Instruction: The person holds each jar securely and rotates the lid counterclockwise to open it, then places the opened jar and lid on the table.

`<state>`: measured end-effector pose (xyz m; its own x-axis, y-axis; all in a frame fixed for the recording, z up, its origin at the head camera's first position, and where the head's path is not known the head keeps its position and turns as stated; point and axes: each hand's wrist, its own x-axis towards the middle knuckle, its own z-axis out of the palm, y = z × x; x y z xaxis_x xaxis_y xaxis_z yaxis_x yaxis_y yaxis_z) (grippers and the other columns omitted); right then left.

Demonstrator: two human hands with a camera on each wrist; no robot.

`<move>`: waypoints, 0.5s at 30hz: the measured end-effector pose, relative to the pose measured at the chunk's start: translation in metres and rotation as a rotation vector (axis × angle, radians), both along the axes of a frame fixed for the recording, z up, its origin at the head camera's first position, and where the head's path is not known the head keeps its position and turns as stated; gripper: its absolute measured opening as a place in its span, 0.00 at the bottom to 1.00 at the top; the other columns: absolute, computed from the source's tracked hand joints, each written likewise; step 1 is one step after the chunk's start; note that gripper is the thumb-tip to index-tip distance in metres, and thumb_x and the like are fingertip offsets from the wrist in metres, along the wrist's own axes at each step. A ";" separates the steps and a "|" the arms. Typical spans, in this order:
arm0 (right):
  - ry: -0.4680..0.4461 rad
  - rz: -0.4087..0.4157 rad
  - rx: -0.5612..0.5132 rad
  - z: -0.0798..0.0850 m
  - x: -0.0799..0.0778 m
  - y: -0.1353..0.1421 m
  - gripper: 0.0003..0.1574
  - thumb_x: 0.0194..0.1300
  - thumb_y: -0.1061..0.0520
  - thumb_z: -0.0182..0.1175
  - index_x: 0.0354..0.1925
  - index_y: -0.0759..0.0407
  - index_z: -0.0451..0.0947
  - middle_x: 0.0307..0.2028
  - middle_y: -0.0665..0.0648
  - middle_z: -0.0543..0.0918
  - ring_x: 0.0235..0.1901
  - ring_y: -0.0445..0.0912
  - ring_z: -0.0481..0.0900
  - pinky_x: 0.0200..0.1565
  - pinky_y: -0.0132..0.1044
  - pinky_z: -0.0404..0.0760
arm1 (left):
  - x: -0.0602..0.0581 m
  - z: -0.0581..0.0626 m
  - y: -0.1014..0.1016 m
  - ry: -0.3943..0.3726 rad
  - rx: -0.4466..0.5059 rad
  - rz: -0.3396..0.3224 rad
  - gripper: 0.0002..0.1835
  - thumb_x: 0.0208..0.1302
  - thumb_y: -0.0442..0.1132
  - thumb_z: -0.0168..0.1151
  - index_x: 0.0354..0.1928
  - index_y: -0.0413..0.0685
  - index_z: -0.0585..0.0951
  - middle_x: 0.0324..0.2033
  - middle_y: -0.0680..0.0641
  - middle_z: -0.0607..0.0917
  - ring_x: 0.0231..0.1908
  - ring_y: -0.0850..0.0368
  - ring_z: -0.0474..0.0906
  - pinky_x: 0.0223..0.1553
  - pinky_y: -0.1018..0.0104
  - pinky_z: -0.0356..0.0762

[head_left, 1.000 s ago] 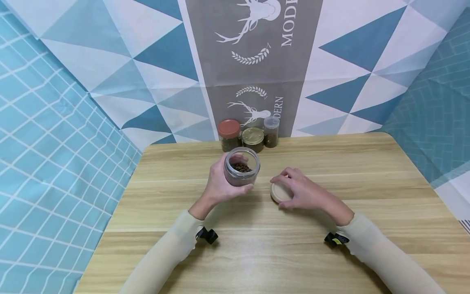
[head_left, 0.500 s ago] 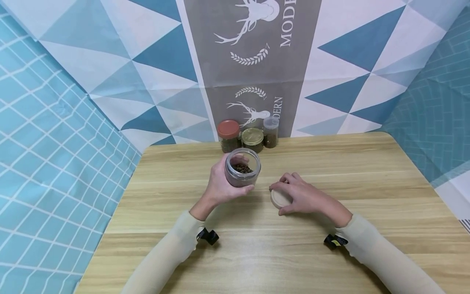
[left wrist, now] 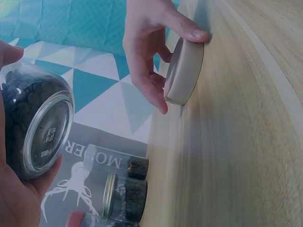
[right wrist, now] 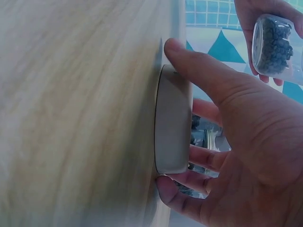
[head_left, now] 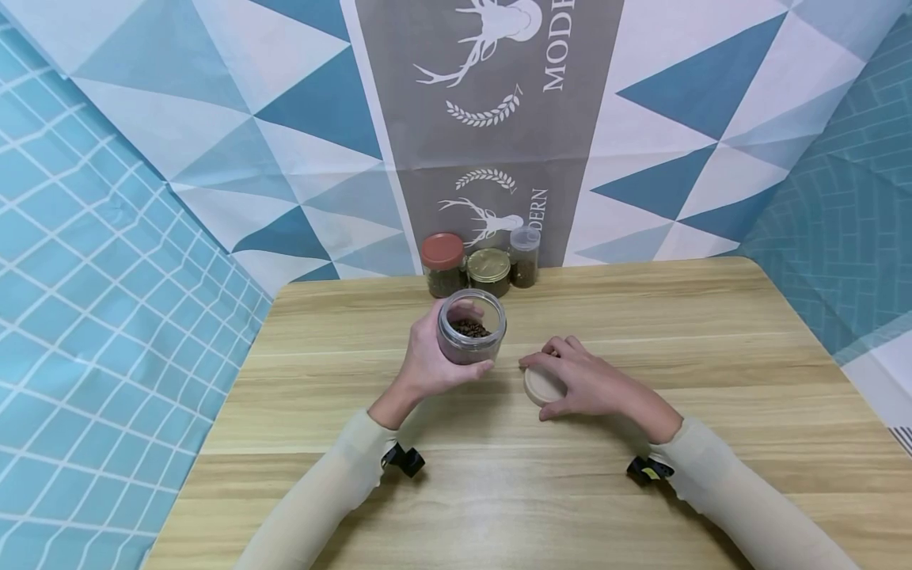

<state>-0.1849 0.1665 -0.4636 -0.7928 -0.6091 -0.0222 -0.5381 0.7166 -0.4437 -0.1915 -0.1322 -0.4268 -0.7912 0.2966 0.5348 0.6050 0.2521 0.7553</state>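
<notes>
A clear jar (head_left: 470, 348) partly filled with dark brown beans (head_left: 470, 328) is in my left hand (head_left: 438, 356), fingers and thumb wrapped round its side. Its mouth is uncovered and faces up toward the head camera. Held over the table, it shows its round base in the left wrist view. My right hand (head_left: 580, 380) arches over a round beige lid (head_left: 545, 385) lying on the table to the right. In the right wrist view the thumb (right wrist: 175, 46) lies just past one edge of the lid, and a fingertip (right wrist: 164, 185) just past the opposite edge.
At the table's back edge stand a jar with a red lid (head_left: 443, 261), a low jar with a gold lid (head_left: 489, 269) and a slim clear container (head_left: 524, 257). Behind them hangs a patterned cloth (head_left: 492, 127). The wooden table (head_left: 484, 491) extends on both sides.
My right thumb has moved outward off the lid and the fingers have spread wider. The lid has shifted slightly toward the front. My left hand and the jar have barely moved.
</notes>
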 end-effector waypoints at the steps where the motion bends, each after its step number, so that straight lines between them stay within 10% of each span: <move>1: -0.003 0.001 -0.002 0.000 0.000 0.000 0.53 0.55 0.37 0.88 0.76 0.42 0.80 0.63 0.60 0.81 0.58 0.53 0.75 0.51 0.50 0.86 | 0.000 0.000 0.000 0.000 -0.001 0.000 0.46 0.41 0.40 0.88 0.66 0.34 0.78 0.56 0.37 0.93 0.58 0.40 0.91 0.68 0.68 0.83; 15: 0.031 -0.057 -0.058 0.021 -0.008 0.009 0.57 0.58 0.29 0.83 0.79 0.45 0.77 0.66 0.62 0.81 0.63 0.57 0.77 0.57 0.61 0.86 | -0.005 -0.004 0.001 -0.013 0.008 -0.010 0.46 0.43 0.38 0.88 0.66 0.31 0.78 0.57 0.35 0.92 0.58 0.40 0.91 0.69 0.68 0.83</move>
<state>-0.1930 0.1754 -0.4428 -0.8261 -0.5624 0.0370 -0.5113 0.7202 -0.4689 -0.1968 -0.1314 -0.4307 -0.7952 0.3004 0.5268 0.5975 0.2398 0.7651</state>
